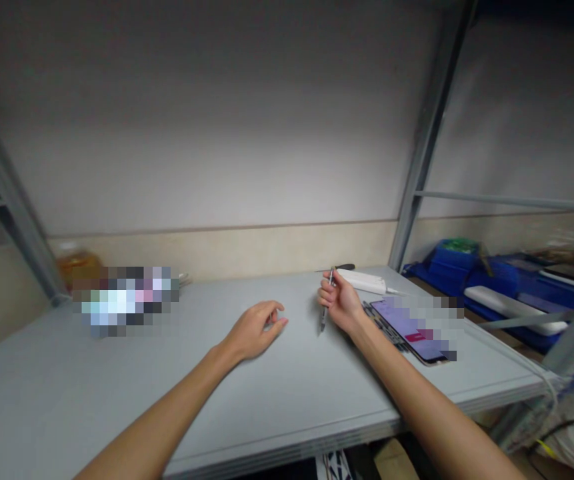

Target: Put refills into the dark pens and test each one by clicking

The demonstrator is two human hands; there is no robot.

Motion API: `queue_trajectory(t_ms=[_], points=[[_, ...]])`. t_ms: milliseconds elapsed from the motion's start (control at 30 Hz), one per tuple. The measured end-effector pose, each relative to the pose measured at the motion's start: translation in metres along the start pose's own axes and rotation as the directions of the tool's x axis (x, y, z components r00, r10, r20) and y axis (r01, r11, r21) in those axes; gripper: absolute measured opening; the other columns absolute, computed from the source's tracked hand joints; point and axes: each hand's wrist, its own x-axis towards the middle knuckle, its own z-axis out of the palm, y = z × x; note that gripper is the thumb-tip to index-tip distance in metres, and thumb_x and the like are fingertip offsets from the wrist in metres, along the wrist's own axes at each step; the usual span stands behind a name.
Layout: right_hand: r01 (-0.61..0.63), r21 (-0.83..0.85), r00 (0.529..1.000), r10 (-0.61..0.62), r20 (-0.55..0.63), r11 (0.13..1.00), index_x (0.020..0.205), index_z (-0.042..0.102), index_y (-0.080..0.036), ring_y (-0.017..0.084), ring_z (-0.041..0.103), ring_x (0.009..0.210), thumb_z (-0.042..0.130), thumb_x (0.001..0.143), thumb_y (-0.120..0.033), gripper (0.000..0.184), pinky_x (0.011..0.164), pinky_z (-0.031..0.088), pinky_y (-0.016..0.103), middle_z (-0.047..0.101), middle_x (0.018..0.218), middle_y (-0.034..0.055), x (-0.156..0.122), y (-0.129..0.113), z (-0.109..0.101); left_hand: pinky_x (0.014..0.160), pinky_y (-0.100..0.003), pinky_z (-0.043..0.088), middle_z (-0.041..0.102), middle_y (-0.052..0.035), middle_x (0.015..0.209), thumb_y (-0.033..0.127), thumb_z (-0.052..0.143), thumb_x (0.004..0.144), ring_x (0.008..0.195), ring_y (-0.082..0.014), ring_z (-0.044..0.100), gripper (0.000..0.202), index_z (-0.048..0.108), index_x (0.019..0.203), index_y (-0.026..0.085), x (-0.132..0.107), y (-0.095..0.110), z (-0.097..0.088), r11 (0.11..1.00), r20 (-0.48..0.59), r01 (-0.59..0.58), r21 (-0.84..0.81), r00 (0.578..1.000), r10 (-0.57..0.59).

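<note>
My right hand (339, 303) is closed around a slim silver pen-like tool (323, 320), held nearly upright above the desk with its lower end pointing down; its exact kind is too blurred to tell. Resting on the desk to the left, my left hand (257, 328) holds nothing, its fingers loosely curved and the thumb apart from them. Just right of my right forearm lies a phone (407, 330) with a lit screen, partly pixelated. Dark slim items (389, 327) lie along its left side, partly hidden by the forearm.
A white power strip (361, 281) and a dark-handled screwdriver (344, 268) lie behind my right hand. Pixelated bright objects (127, 303) and a blurred amber container (79, 267) stand at left. Metal posts (429, 140) frame the desk (267, 407). Blue bins (451, 260) are beyond the right post.
</note>
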Motion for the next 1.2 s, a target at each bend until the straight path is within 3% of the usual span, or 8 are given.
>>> queue_trajectory(t_ms=[100, 200, 333, 467, 600, 767, 933, 1200], points=[[-0.049, 0.011, 0.998, 0.048, 0.047, 0.999, 0.064, 0.044, -0.020, 0.005, 0.016, 0.032, 0.050, 0.079, -0.045, 0.030, 0.032, 0.012, 0.017, 0.024, 0.041, -0.0098, -0.002, -0.003, -0.002, 0.065, -0.025, 0.040, 0.056, -0.0014, 0.070, 0.036, 0.042, 0.084, 0.066, -0.0133, 0.051, 0.026, 0.056, 0.094, 0.016, 0.000, -0.003, 0.000, 0.999, 0.013, 0.033, -0.016, 0.999, -0.033], [-0.108, -0.046, 0.991, 0.112, 0.074, 0.993, 0.054, 0.034, -0.021, 0.006, 0.011, 0.032, 0.047, 0.077, -0.052, 0.041, 0.031, 0.012, 0.017, 0.018, 0.039, -0.0097, -0.005, -0.005, -0.001, 0.063, -0.024, 0.039, 0.055, -0.0005, 0.068, 0.035, 0.041, 0.085, 0.063, -0.0126, 0.050, 0.025, 0.056, 0.092, 0.016, -0.001, -0.001, 0.000, 0.999, 0.028, 0.046, -0.023, 0.999, -0.046], [-0.137, -0.101, 0.984, 0.147, 0.102, 0.985, 0.049, 0.025, -0.021, 0.006, 0.009, 0.032, 0.046, 0.075, -0.046, 0.041, 0.030, 0.012, 0.018, 0.014, 0.037, -0.0093, -0.007, -0.007, -0.001, 0.060, -0.023, 0.037, 0.052, 0.0009, 0.064, 0.034, 0.040, 0.085, 0.060, -0.0118, 0.048, 0.024, 0.057, 0.088, 0.017, 0.000, 0.002, -0.001, 0.999, 0.052, 0.049, -0.024, 0.998, -0.047], [-0.159, -0.033, 0.976, 0.162, 0.149, 0.987, 0.048, 0.027, -0.020, 0.006, 0.008, 0.033, 0.047, 0.073, -0.038, 0.037, 0.031, 0.011, 0.017, 0.014, 0.037, -0.0092, -0.008, -0.008, -0.001, 0.058, -0.022, 0.035, 0.051, 0.0015, 0.061, 0.032, 0.040, 0.085, 0.058, -0.0116, 0.047, 0.023, 0.057, 0.085, 0.016, -0.001, 0.002, -0.002, 0.998, 0.055, 0.065, -0.013, 0.996, -0.064], [-0.171, 0.044, 0.972, 0.161, 0.174, 0.984, 0.050, 0.031, -0.020, 0.006, 0.008, 0.035, 0.048, 0.073, -0.042, 0.036, 0.032, 0.011, 0.017, 0.018, 0.038, -0.0089, -0.010, -0.010, -0.001, 0.056, -0.021, 0.033, 0.051, 0.0018, 0.059, 0.031, 0.040, 0.085, 0.056, -0.0113, 0.046, 0.024, 0.058, 0.082, 0.016, -0.001, 0.002, -0.002, 0.997, 0.082, 0.079, 0.009, 0.993, -0.079], [-0.100, -0.046, 0.982, 0.106, 0.159, 0.994, 0.051, 0.029, -0.020, 0.007, 0.008, 0.034, 0.048, 0.074, -0.038, 0.035, 0.032, 0.013, 0.018, 0.016, 0.039, -0.0088, -0.010, -0.012, -0.003, 0.057, -0.022, 0.032, 0.055, -0.0003, 0.059, 0.030, 0.039, 0.085, 0.056, -0.0115, 0.048, 0.027, 0.059, 0.073, 0.016, -0.001, -0.004, 0.000, 0.987, 0.101, 0.121, 0.106, 0.986, -0.131], [-0.046, -0.085, 0.990, 0.057, 0.126, 0.995, 0.052, 0.030, -0.021, 0.007, 0.009, 0.034, 0.047, 0.074, -0.046, 0.037, 0.032, 0.015, 0.019, 0.016, 0.041, -0.0089, -0.010, -0.014, -0.004, 0.055, -0.023, 0.028, 0.054, -0.0002, 0.055, 0.026, 0.040, 0.083, 0.052, -0.0114, 0.047, 0.027, 0.056, 0.064, 0.017, -0.002, -0.011, 0.001, 0.956, 0.062, 0.192, 0.222, 0.976, -0.210], [0.018, -0.111, 0.996, -0.008, 0.090, 0.994, 0.051, 0.029, -0.022, 0.008, 0.007, 0.035, 0.042, 0.076, -0.040, 0.034, 0.033, 0.014, 0.020, 0.016, 0.040, -0.0086, -0.009, -0.014, -0.007, 0.053, -0.024, 0.026, 0.056, -0.0011, 0.057, 0.023, 0.041, 0.079, 0.052, -0.0120, 0.047, 0.023, 0.058, 0.065, 0.016, 0.000, -0.009, -0.002, 0.916, 0.063, 0.282, 0.285, 0.948, -0.311]])
